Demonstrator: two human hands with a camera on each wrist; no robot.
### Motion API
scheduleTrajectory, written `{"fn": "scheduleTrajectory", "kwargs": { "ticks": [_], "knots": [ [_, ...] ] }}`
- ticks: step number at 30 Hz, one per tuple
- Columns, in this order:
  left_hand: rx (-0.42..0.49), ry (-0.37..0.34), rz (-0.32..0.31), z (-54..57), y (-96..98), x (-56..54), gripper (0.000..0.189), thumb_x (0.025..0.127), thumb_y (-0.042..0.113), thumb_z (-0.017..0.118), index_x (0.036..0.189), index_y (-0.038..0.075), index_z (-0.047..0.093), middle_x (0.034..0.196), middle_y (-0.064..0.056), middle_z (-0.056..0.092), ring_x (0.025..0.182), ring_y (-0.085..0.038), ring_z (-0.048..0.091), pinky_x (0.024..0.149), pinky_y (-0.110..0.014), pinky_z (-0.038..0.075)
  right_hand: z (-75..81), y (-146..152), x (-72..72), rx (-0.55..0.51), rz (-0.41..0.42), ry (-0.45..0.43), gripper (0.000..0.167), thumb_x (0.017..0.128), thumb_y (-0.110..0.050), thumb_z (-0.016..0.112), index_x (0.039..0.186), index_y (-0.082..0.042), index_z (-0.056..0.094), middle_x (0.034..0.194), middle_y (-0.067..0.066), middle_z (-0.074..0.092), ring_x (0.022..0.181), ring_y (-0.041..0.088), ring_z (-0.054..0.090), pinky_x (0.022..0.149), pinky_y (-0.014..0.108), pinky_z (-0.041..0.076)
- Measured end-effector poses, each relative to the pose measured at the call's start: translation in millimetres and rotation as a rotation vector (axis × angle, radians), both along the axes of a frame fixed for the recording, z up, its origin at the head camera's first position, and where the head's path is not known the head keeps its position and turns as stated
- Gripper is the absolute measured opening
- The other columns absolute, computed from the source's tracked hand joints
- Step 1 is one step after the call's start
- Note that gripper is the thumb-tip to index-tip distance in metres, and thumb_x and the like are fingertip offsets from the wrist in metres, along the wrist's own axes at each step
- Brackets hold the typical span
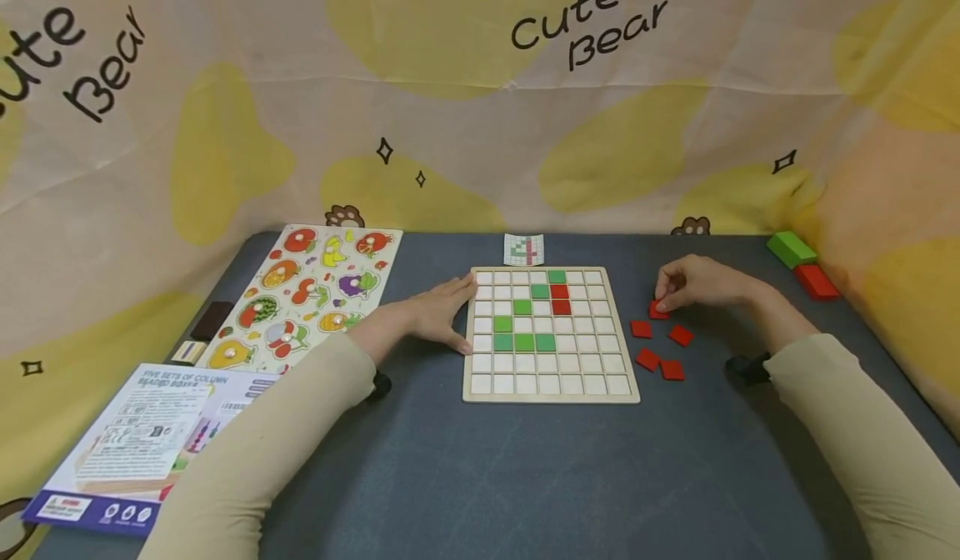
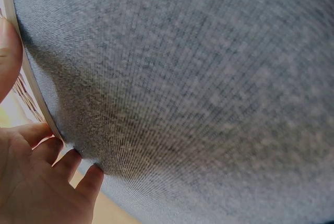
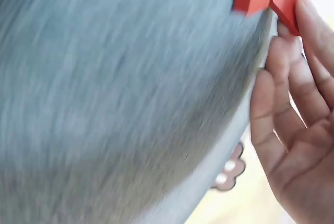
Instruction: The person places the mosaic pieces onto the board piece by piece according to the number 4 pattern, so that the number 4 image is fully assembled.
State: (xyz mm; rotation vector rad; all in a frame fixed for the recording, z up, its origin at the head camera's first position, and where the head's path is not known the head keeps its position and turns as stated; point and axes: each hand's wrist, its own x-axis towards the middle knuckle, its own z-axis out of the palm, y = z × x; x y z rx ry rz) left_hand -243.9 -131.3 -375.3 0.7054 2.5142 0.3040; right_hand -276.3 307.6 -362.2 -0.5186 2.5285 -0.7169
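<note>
A wooden grid board (image 1: 555, 398) with white squares lies flat in the middle of the table in the head view. Several green tiles (image 1: 525, 342) and two red ones (image 1: 560, 299) sit in its cells. Along the board's left edge rests my left hand (image 1: 431, 318), fingers extended and thumb spread apart; the left wrist view shows this hand (image 2: 44, 177) at the rim. To the right of the board, my right hand (image 1: 693, 283) pinches a red square tile (image 3: 286, 2) between thumb and fingers. Several loose red tiles (image 1: 641, 328) lie nearby on the table.
A small pattern card (image 1: 523, 250) lies just behind the board. On the left are a fruit puzzle board (image 1: 307, 289), a printed box (image 1: 142, 435) and a dark block (image 1: 212, 322). Green (image 1: 791, 249) and red (image 1: 816, 282) blocks stand at the far right.
</note>
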Motion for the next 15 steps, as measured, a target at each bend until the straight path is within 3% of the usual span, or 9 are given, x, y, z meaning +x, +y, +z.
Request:
{"fn": "scheduleTrajectory", "kwargs": {
  "ticks": [6,15],
  "knots": [
    [-0.001,-0.001,0.001,0.0,0.7,-0.4,0.113,0.083,0.051,0.074,0.160,0.010,0.003,0.169,-0.007,-0.006,0.158,-0.031,-0.001,0.126,-0.054,0.013,0.1,-29.8,7.0,-0.103,-0.030,0.103,0.015,0.087,-0.021,0.076,0.096,-0.010,0.069,0.084,0.007,0.072,0.076,0.021,0.065,0.069,0.025,0.049],
    [-0.004,0.003,0.004,-0.2,1.2,0.3,0.112,0.084,0.050,0.074,0.160,0.011,0.003,0.169,-0.007,-0.006,0.158,-0.030,0.000,0.126,-0.056,0.014,0.0,-96.0,21.8,-0.164,0.068,0.119,0.010,0.093,-0.011,0.068,0.101,-0.009,0.072,0.093,0.008,0.074,0.080,0.018,0.066,0.072,0.028,0.054]
  ]
}}
